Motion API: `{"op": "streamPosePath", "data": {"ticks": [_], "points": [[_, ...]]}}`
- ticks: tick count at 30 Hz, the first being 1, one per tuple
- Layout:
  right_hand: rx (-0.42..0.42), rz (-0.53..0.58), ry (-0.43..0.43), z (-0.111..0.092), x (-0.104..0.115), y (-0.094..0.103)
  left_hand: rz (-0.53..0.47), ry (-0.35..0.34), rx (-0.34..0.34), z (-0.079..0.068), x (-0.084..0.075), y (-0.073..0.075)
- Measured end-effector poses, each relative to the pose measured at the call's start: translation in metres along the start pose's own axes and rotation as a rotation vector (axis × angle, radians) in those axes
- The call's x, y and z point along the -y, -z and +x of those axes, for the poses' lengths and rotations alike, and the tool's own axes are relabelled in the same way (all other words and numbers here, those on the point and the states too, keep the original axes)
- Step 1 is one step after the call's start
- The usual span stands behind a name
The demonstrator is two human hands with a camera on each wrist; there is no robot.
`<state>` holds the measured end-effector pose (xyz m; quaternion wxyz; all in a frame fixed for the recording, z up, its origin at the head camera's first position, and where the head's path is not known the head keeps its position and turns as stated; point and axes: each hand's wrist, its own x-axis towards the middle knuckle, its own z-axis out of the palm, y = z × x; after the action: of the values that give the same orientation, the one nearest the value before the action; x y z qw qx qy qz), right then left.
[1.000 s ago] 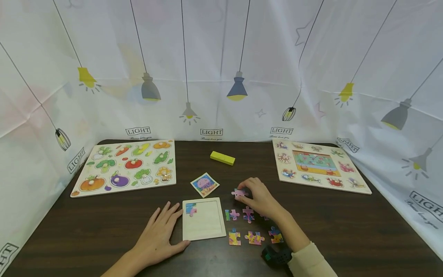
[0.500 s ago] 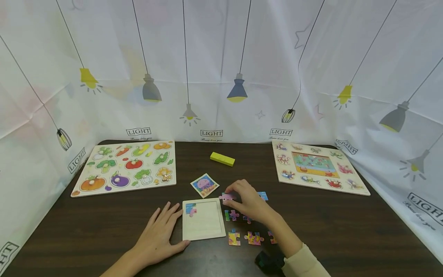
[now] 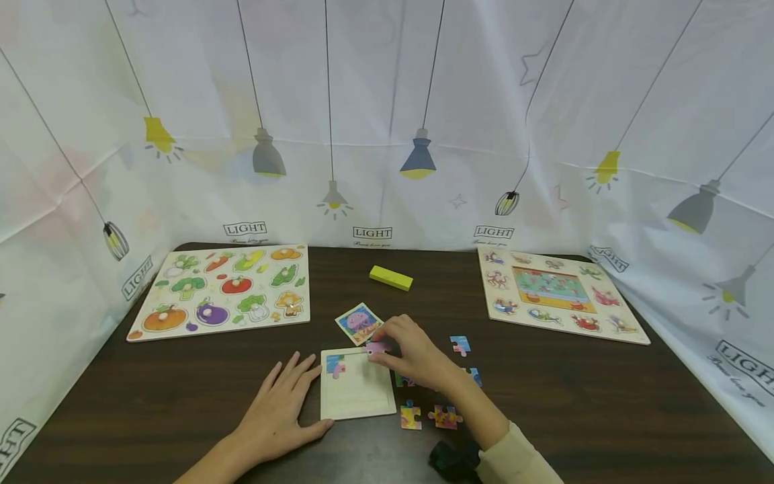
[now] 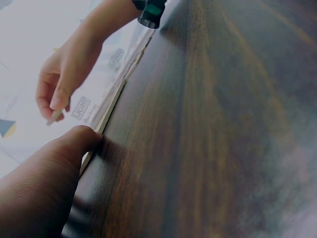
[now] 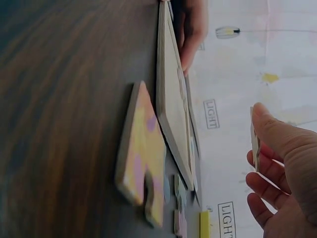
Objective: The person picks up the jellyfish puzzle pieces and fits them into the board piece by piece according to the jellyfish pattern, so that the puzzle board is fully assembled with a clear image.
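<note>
My right hand (image 3: 412, 355) pinches a pink jigsaw piece (image 3: 376, 347) between thumb and fingers, above the upper right part of a square wooden puzzle tray (image 3: 358, 411). In the right wrist view the held piece (image 5: 255, 144) shows edge-on, well off the table. One blue and pink piece (image 3: 334, 366) lies in the tray's upper left corner. My left hand (image 3: 278, 403) lies spread on the table at the tray's left side, thumb at its lower left corner. In the left wrist view that thumb (image 4: 79, 139) touches the tray's edge.
Loose pieces lie right of the tray, among them a yellow one (image 3: 410, 416) and a blue one (image 3: 460, 345). A picture card (image 3: 358, 323) and a yellow block (image 3: 391, 277) lie behind. A vegetable board (image 3: 220, 292) stands back left, a sea-animal board (image 3: 559, 296) back right.
My right hand has carried the pink piece leftward, from above the loose pieces to over the tray. The blue pieces behind the hand have come into view. My left hand has stayed put.
</note>
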<state>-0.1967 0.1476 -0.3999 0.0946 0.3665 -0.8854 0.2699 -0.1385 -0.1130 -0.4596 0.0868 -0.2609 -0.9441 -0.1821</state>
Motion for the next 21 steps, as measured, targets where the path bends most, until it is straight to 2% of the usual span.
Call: {"op": "streamPosePath", "data": {"ticks": [7, 14, 21], "points": [[0.017, -0.03, 0.034, 0.008, 0.004, -0.01, 0.005, -0.002, 0.006, 0.0, 0.001, 0.0], [0.047, -0.022, 0.011, 0.014, 0.005, -0.019, 0.01, -0.01, 0.004, 0.0, 0.001, 0.001], [0.028, -0.085, 0.053, 0.018, 0.005, -0.031, 0.018, -0.01, 0.006, 0.0, 0.0, 0.002]]}}
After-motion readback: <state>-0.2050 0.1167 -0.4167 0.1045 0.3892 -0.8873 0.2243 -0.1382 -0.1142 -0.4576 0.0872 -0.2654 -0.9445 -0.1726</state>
